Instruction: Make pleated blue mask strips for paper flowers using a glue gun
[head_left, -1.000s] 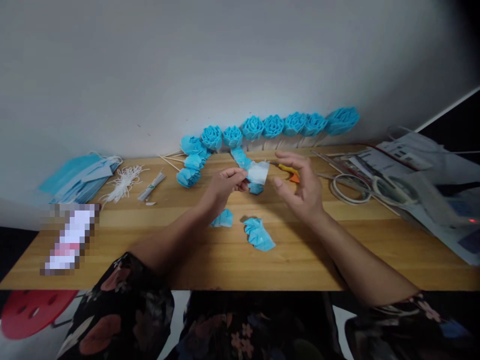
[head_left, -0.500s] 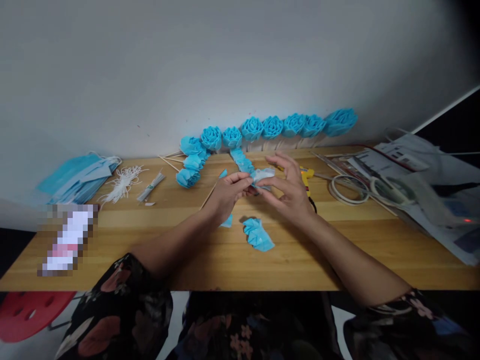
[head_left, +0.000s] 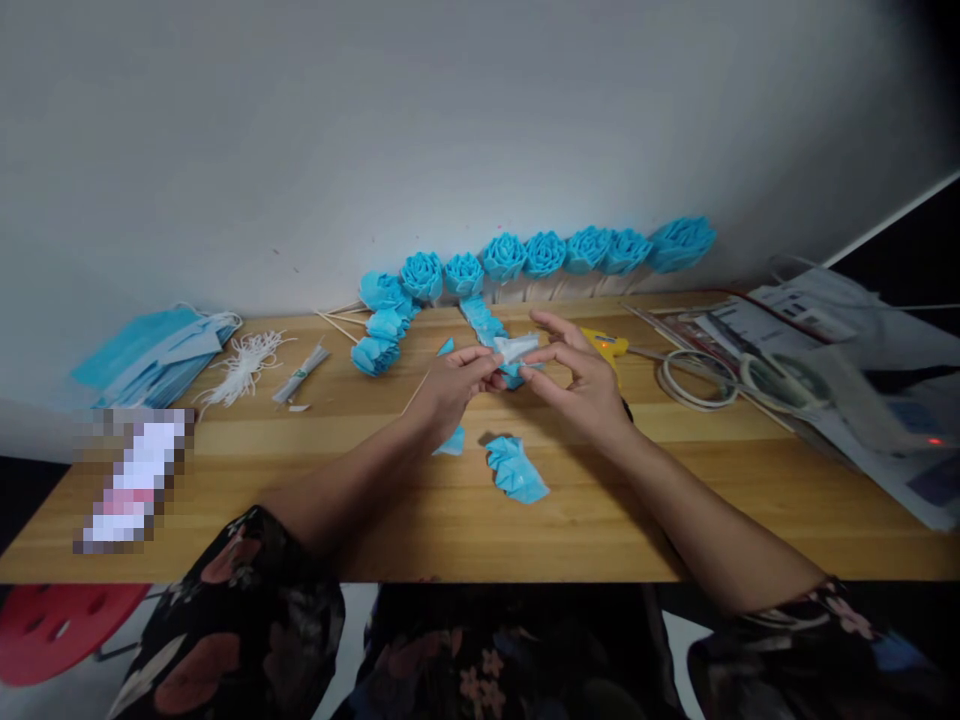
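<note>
Over the middle of the wooden table my left hand pinches a small blue and white piece of mask fabric. My right hand pinches the same piece from the right, thumb and forefinger closed on it, other fingers raised. A thin wooden stick slants down from under my left hand. On the table just below lie a pleated blue fabric piece and a smaller blue scrap.
Several blue fabric roses line the wall at the back. A yellow glue gun lies behind my right hand. Tape rings and papers sit right. Blue masks, white ear loops and wire strips lie left.
My right hand came in from the right and closed on the fabric piece that my left hand holds. The white flap, spread out a second ago, is now folded down between the fingers.
</note>
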